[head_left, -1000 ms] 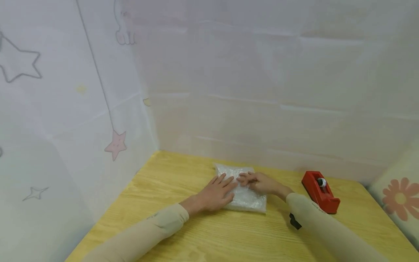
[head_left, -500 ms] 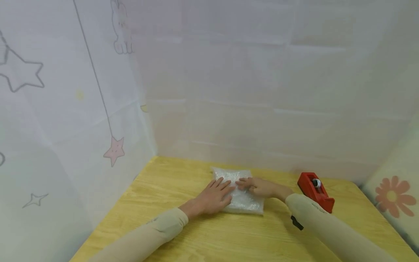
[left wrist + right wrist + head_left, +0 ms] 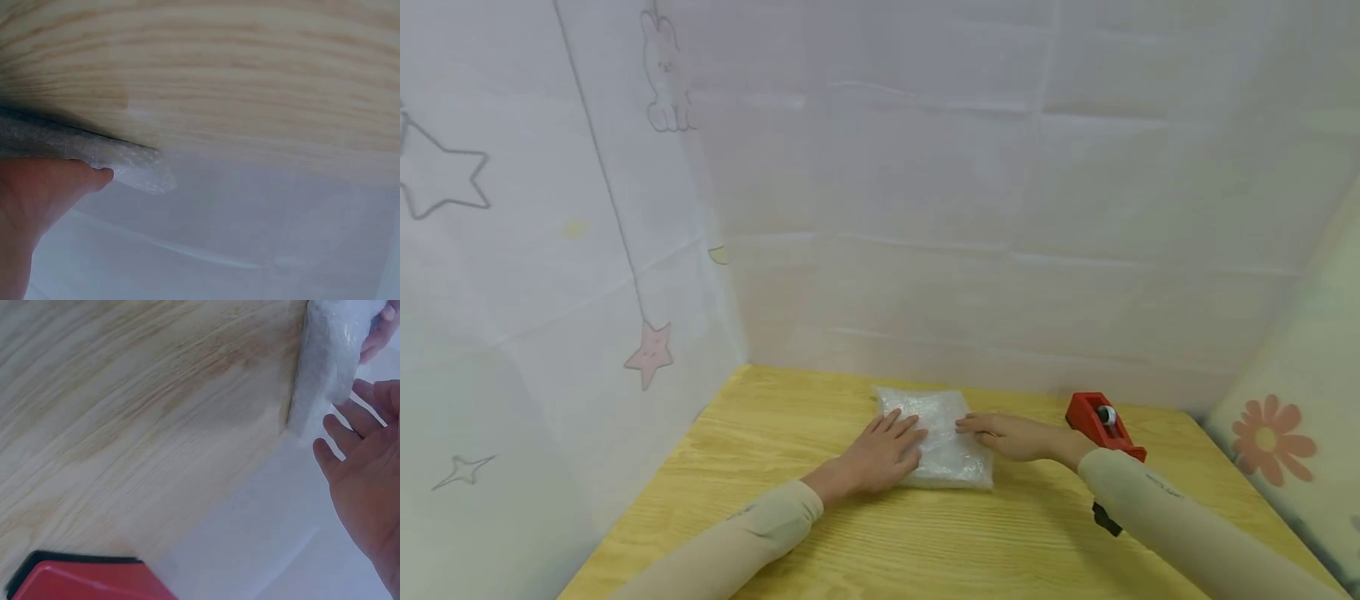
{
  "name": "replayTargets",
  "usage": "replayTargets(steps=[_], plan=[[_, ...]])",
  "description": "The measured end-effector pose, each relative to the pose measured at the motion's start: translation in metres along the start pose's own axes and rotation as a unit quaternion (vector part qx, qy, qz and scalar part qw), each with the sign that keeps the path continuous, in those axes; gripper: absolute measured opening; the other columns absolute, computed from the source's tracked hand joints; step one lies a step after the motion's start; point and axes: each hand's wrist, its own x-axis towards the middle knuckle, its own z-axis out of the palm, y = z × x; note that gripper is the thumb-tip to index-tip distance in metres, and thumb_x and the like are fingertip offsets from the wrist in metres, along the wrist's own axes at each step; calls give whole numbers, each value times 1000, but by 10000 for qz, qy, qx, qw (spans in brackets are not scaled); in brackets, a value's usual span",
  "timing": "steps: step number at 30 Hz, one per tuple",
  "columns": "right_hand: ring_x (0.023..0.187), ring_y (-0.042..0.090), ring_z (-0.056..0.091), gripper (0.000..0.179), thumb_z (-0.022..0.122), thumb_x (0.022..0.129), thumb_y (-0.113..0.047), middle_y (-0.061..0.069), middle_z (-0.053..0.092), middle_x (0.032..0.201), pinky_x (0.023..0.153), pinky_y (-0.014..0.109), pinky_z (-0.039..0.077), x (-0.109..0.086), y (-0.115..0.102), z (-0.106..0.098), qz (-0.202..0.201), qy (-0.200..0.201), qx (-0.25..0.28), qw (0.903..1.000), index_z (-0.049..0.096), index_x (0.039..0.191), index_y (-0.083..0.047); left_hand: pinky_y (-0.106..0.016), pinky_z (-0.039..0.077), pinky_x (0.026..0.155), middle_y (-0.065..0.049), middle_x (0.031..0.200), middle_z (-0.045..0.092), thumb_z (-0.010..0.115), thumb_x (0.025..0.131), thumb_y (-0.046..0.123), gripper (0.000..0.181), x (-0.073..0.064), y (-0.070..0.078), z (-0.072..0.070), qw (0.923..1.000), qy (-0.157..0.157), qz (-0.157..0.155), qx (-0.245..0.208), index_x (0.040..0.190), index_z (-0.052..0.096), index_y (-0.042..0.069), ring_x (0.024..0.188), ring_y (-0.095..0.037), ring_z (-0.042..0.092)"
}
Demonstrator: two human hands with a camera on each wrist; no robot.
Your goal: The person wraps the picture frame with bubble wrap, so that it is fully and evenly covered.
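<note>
A flat package in clear bubble wrap (image 3: 951,467) lies on the wooden table. My left hand (image 3: 883,454) rests with spread fingers on its left part. In the left wrist view, part of that hand (image 3: 44,200) shows against the wrapped edge of the package (image 3: 125,165). My right hand (image 3: 1015,435) is over the package's right edge, fingers loosely extended and pinching nothing. Seen from the right wrist, the right hand's palm (image 3: 369,469) faces the bubble-wrapped side (image 3: 325,369); whether the fingertips touch it I cannot tell.
A red tape dispenser (image 3: 1093,421) with a roll stands to the right, partly behind the right forearm. A small black item (image 3: 1107,518) shows beside the right sleeve. A pale printed cloth wall (image 3: 880,208) rises behind the table (image 3: 925,550).
My right hand has slid right, from the middle of the package to its right edge. The left hand keeps its place on the package. The head view has shifted slightly.
</note>
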Motion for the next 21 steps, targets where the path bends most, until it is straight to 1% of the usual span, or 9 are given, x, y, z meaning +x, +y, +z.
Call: replayTargets(steps=[5,7,10,14,15,17,18,20,21], plan=[[141,38,39,45,40,113,-28,14,43,155,109,61,33,-32,7,-13,529,196,741,9957,46,154,-10,-60,15,117,-13,164,28,23,112,45,57,4,3,-2,9997,78,142,-158,157,42,16,150,-42,17],[138,38,43,45,40,113,-31,14,45,153,107,60,36,-46,10,-19,671,253,894,9934,48,152,-12,-61,16,116,-15,163,30,24,112,44,55,5,4,-4,9993,123,239,-247,156,43,16,149,-45,18],[133,39,49,43,41,113,-28,16,51,148,103,57,43,-65,14,-28,682,394,850,9933,49,150,-10,-64,17,115,-19,161,32,26,112,40,49,5,6,-6,9987,123,352,-334,152,46,19,148,-49,17],[125,42,56,39,45,111,-14,16,59,138,95,52,50,-89,19,-41,474,696,516,9951,49,149,-4,-67,17,113,-22,160,31,28,113,37,41,6,6,-6,9985,54,369,-399,144,50,23,147,-53,15],[123,42,57,39,46,111,-12,14,61,136,95,51,51,-95,21,-44,491,771,450,9948,49,149,-3,-67,17,114,-22,161,30,27,113,37,40,6,5,-6,9987,38,347,-375,143,50,24,147,-52,15],[119,40,60,37,47,110,-11,12,64,131,92,49,52,-106,24,-51,608,953,204,9934,52,145,-1,-67,16,114,-21,161,29,25,113,39,41,8,3,-3,9989,19,308,-347,143,50,25,148,-52,14],[119,39,60,37,47,110,-12,12,64,131,93,49,52,-111,27,-54,739,1011,149,9920,53,144,-1,-66,15,114,-20,162,29,24,113,40,42,8,1,-2,9991,22,294,-300,143,50,26,148,-51,14],[108,36,66,36,49,109,-13,15,64,130,88,47,53,-122,33,-61,1065,1110,75,9881,55,142,2,-65,15,115,-17,162,29,20,113,44,45,10,-2,1,9993,38,290,-212,144,49,28,149,-49,13],[101,35,67,36,49,109,-13,17,63,130,83,48,54,-127,37,-64,1282,1130,136,9852,56,141,3,-65,16,115,-16,162,29,18,112,45,46,10,-4,2,9994,62,283,-176,144,49,29,149,-48,13]])
